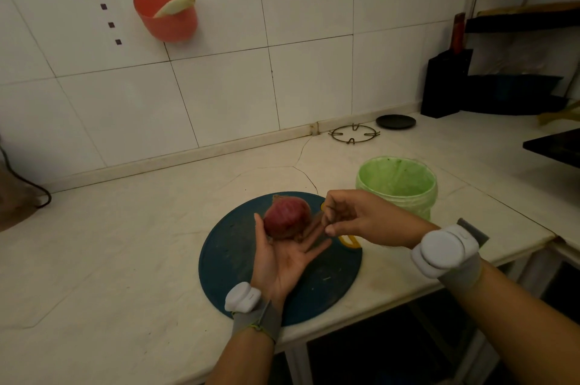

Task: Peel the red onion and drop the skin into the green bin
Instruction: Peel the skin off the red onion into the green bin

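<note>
red onion (287, 216) cradled in an upturned left hand (284, 254) above a round blue board (326, 287)

the left hand lies palm up with straight fingers, the onion resting on them, skin on. the right hand (354, 218) is just beside the onion's right side with fingers curled; whether it pinches any skin cannot be told. the green bin (408, 205) stands on the pale counter (125, 243) just behind the right hand, near the board. farther back lie a wire ring (353, 133) and a black dish (395, 121); an orange basket (166, 15) hangs on the tiled wall.
</note>
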Action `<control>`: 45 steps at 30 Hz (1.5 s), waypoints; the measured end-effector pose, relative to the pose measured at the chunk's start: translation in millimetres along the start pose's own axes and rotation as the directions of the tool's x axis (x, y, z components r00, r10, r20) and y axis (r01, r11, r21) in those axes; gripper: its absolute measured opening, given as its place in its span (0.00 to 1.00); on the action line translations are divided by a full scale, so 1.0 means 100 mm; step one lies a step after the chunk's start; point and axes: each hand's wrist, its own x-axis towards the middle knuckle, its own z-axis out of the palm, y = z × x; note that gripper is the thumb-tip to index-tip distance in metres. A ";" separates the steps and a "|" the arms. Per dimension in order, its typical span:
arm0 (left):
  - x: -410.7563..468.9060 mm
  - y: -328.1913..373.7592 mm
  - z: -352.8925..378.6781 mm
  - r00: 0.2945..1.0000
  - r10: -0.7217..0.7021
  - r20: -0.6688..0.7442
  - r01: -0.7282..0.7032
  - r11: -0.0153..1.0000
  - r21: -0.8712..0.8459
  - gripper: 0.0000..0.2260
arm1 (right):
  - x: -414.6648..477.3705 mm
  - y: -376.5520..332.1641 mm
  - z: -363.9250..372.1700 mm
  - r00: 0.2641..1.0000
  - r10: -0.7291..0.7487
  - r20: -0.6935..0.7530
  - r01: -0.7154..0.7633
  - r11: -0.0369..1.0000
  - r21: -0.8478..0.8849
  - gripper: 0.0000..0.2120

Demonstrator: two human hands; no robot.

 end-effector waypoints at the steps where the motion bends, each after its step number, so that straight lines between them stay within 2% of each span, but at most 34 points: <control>1: 0.00 0.00 0.01 1.000 -0.005 0.001 0.005 1.000 -0.002 0.38 | -0.02 -0.01 -0.02 1.000 0.008 0.015 -0.008 1.000 0.006 0.11; 4: 0.01 0.01 0.01 1.000 0.002 -0.013 -0.002 1.000 0.011 0.39 | -0.06 -0.04 -0.11 0.999 0.033 -0.023 -0.034 0.999 -0.022 0.11; 6: 0.00 0.01 0.02 1.000 0.003 -0.028 -0.003 1.000 0.019 0.39 | -0.09 -0.05 -0.25 0.978 0.028 -0.208 -0.048 0.994 -0.094 0.09; 8: -0.01 0.00 0.04 0.999 -0.001 -0.049 0.003 1.000 0.028 0.39 | -0.12 -0.03 -0.44 0.881 0.006 -0.473 -0.110 0.975 -0.192 0.08; 10: -0.02 -0.01 0.04 0.997 -0.010 -0.072 0.012 0.999 0.036 0.38 | -0.15 -0.01 -0.61 0.768 -0.020 -0.640 -0.179 0.953 -0.245 0.07; 12: -0.02 -0.01 0.04 0.996 -0.028 -0.081 0.030 0.999 0.030 0.38 | -0.16 0.06 -0.72 0.714 -0.016 -0.700 -0.248 0.929 -0.274 0.07; 15: -0.05 -0.01 0.04 0.997 -0.063 -0.039 0.063 0.998 0.019 0.43 | -0.15 0.17 -0.76 0.698 -0.014 -0.716 -0.379 0.841 -0.387 0.03; 16: -0.05 -0.01 0.04 0.997 -0.072 -0.019 0.073 0.997 0.024 0.46 | -0.15 0.19 -0.74 0.691 -0.017 -0.722 -0.396 0.827 -0.398 0.07; 17: -0.04 -0.02 0.03 0.997 -0.076 -0.003 0.076 0.997 0.028 0.48 | -0.16 0.19 -0.71 0.688 -0.024 -0.726 -0.383 0.837 -0.390 0.10; 19: -0.04 -0.02 0.01 0.997 -0.072 0.011 0.071 0.997 0.033 0.49 | -0.18 0.11 -0.56 0.729 -0.090 -0.678 -0.249 0.889 -0.385 0.12; 23: -0.02 -0.03 -0.02 0.999 -0.041 -0.002 0.041 0.999 0.021 0.47 | -0.14 -0.01 -0.07 0.907 -0.246 -0.342 0.061 0.880 -0.471 0.17; 26: -0.05 -0.05 0.00 0.999 -0.010 0.031 0.008 0.998 0.058 0.41 | -0.03 0.03 0.18 0.958 -0.226 -0.179 0.116 0.871 -0.477 0.23; 28: -0.08 -0.05 0.03 0.999 0.003 0.037 -0.006 0.997 0.071 0.38 | 0.01 0.06 0.25 0.963 -0.214 -0.166 0.111 0.871 -0.478 0.22; 31: -0.09 -0.05 0.05 0.999 0.018 0.031 -0.020 0.998 0.064 0.42 | 0.04 0.09 0.27 0.955 -0.237 -0.181 0.123 0.866 -0.485 0.21; 37: -0.08 -0.04 0.07 1.000 0.018 0.020 -0.020 0.997 0.072 0.44 | 0.08 0.08 0.26 0.946 -0.268 -0.180 0.152 0.863 -0.482 0.27; 45: -0.07 -0.04 0.06 1.000 0.000 0.007 -0.001 0.993 0.114 0.43 | 0.10 0.09 0.22 0.953 -0.266 -0.141 0.157 0.838 -0.523 0.24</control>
